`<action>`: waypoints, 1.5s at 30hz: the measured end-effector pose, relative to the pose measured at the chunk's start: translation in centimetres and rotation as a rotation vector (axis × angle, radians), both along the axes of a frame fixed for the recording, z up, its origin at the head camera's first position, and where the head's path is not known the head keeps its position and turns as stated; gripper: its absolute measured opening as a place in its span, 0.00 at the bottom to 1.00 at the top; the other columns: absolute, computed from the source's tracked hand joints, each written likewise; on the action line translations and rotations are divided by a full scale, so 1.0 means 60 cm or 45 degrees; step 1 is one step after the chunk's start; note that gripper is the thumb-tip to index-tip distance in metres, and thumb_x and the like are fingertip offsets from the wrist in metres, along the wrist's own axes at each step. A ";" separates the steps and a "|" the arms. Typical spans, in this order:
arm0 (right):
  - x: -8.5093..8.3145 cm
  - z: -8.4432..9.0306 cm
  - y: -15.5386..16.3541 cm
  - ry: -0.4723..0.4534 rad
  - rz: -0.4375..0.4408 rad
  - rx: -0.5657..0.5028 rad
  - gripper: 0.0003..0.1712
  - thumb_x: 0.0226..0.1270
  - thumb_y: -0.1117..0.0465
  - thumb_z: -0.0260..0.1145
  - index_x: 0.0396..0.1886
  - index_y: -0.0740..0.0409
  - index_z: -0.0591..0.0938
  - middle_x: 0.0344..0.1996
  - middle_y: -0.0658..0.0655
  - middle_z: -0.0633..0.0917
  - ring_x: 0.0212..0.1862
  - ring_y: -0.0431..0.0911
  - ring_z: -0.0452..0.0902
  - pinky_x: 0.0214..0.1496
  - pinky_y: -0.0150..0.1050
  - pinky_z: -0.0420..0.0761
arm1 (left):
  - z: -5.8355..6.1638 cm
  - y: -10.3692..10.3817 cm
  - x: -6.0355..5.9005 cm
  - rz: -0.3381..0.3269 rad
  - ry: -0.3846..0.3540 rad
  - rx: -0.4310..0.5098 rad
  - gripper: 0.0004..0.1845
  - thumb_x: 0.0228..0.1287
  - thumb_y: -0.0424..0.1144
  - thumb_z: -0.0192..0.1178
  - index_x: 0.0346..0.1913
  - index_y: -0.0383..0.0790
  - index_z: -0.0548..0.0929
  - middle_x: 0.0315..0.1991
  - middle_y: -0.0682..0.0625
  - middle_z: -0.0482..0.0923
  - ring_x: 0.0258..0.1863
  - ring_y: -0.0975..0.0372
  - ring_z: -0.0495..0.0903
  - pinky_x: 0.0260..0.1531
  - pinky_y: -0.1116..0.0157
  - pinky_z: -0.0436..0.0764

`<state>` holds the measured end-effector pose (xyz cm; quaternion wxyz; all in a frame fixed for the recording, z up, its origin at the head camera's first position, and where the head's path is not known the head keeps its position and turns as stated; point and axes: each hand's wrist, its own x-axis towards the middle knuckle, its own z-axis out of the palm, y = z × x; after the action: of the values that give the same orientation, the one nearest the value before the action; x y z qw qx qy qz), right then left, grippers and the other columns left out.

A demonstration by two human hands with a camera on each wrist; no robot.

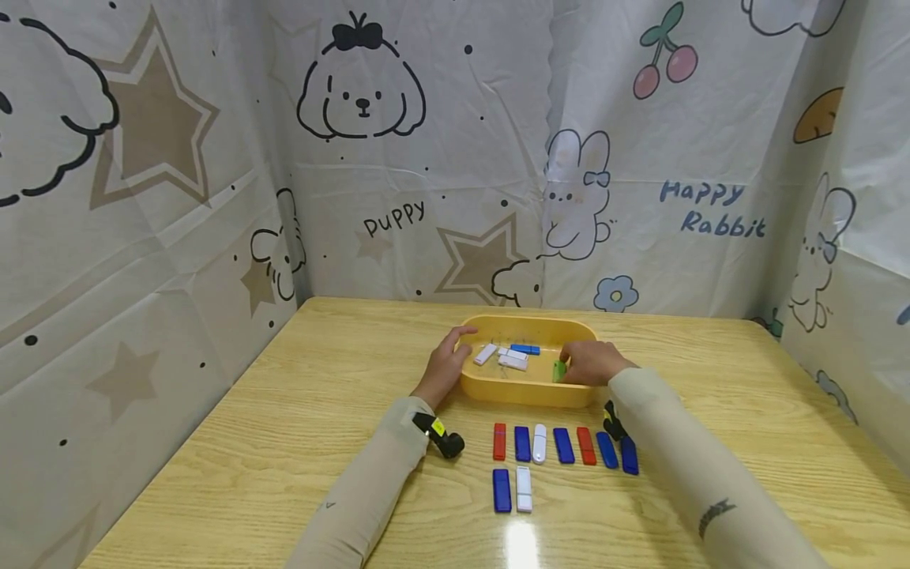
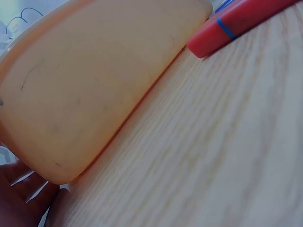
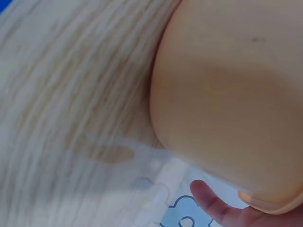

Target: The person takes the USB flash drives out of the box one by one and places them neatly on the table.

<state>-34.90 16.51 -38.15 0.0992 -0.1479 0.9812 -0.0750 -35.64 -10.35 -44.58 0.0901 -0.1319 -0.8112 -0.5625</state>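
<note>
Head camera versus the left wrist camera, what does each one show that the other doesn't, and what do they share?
Only the head view shows both hands: the left hand holding the rim of the yellow tray, the right hand pinching a green stick, white and blue sticks in the tray, and rows of sticks on the table. Only the left wrist view shows the tray's outer wall close up. Both show the tray, the table and a red stick.

A yellow tray (image 1: 526, 391) and two rows of capped sticks (image 1: 562, 446) are carried by the wooden table (image 1: 298, 411)
</note>
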 end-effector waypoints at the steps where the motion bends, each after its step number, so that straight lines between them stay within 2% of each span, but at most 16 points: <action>1: 0.000 0.000 0.000 0.006 -0.005 -0.010 0.31 0.55 0.45 0.71 0.51 0.62 0.81 0.43 0.56 0.84 0.39 0.50 0.75 0.52 0.53 0.75 | 0.000 0.000 0.000 0.000 -0.003 0.000 0.19 0.70 0.36 0.46 0.61 0.46 0.74 0.67 0.47 0.67 0.64 0.54 0.67 0.57 0.53 0.72; 7: 0.000 -0.001 0.001 0.035 -0.044 -0.090 0.33 0.51 0.40 0.70 0.47 0.62 0.81 0.37 0.55 0.83 0.36 0.49 0.74 0.45 0.47 0.77 | 0.002 -0.003 0.000 -0.001 -0.010 0.005 0.20 0.70 0.37 0.46 0.62 0.45 0.73 0.68 0.48 0.67 0.63 0.55 0.68 0.55 0.54 0.74; 18: -0.001 -0.009 0.008 0.071 -0.066 -0.312 0.31 0.49 0.43 0.72 0.43 0.63 0.79 0.32 0.54 0.80 0.34 0.48 0.74 0.35 0.38 0.74 | 0.000 -0.003 -0.001 0.005 -0.009 0.010 0.19 0.70 0.36 0.46 0.61 0.45 0.74 0.67 0.47 0.67 0.64 0.55 0.67 0.58 0.53 0.71; 23: 0.002 -0.009 0.012 0.109 -0.050 -0.347 0.30 0.51 0.43 0.71 0.44 0.62 0.78 0.30 0.54 0.80 0.34 0.48 0.73 0.37 0.40 0.72 | 0.001 -0.002 -0.001 0.003 -0.016 0.008 0.19 0.70 0.37 0.46 0.61 0.46 0.74 0.68 0.47 0.66 0.65 0.55 0.66 0.58 0.53 0.72; 27: 0.000 -0.007 0.017 0.205 0.009 -0.320 0.29 0.51 0.42 0.70 0.41 0.61 0.79 0.29 0.52 0.80 0.34 0.48 0.72 0.41 0.45 0.65 | 0.002 -0.001 -0.001 0.011 -0.009 0.004 0.19 0.70 0.37 0.46 0.61 0.46 0.74 0.68 0.47 0.67 0.65 0.56 0.66 0.59 0.53 0.71; 30: 0.003 -0.002 0.021 0.277 0.052 -0.327 0.28 0.51 0.41 0.70 0.39 0.60 0.79 0.33 0.54 0.81 0.37 0.49 0.72 0.41 0.47 0.62 | 0.003 -0.001 -0.001 0.017 0.001 -0.006 0.19 0.69 0.37 0.46 0.61 0.46 0.75 0.67 0.47 0.67 0.65 0.55 0.66 0.60 0.53 0.70; 36: 0.028 0.015 0.020 0.346 0.113 -0.381 0.27 0.49 0.42 0.72 0.37 0.59 0.79 0.37 0.59 0.82 0.40 0.50 0.71 0.43 0.47 0.62 | 0.004 -0.001 0.003 0.024 0.011 -0.007 0.19 0.69 0.36 0.46 0.60 0.45 0.75 0.66 0.46 0.68 0.63 0.54 0.68 0.60 0.52 0.70; 41: 0.065 0.025 0.020 0.317 0.170 -0.427 0.26 0.48 0.42 0.73 0.36 0.55 0.76 0.34 0.57 0.81 0.37 0.50 0.72 0.42 0.41 0.71 | 0.002 -0.002 0.001 0.015 0.002 -0.003 0.19 0.69 0.37 0.46 0.60 0.45 0.75 0.67 0.46 0.67 0.65 0.55 0.66 0.61 0.52 0.68; 45: 0.093 0.032 0.020 0.359 0.258 -0.451 0.25 0.45 0.43 0.75 0.34 0.53 0.76 0.33 0.53 0.80 0.36 0.49 0.73 0.41 0.42 0.76 | 0.000 -0.002 -0.001 0.007 0.001 0.008 0.19 0.69 0.37 0.46 0.61 0.46 0.74 0.68 0.46 0.67 0.66 0.54 0.65 0.61 0.52 0.69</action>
<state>-29.32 17.72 -36.22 -0.0592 -0.2696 0.9370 -0.2140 -35.72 -10.45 -44.60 0.0922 -0.1295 -0.8098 -0.5648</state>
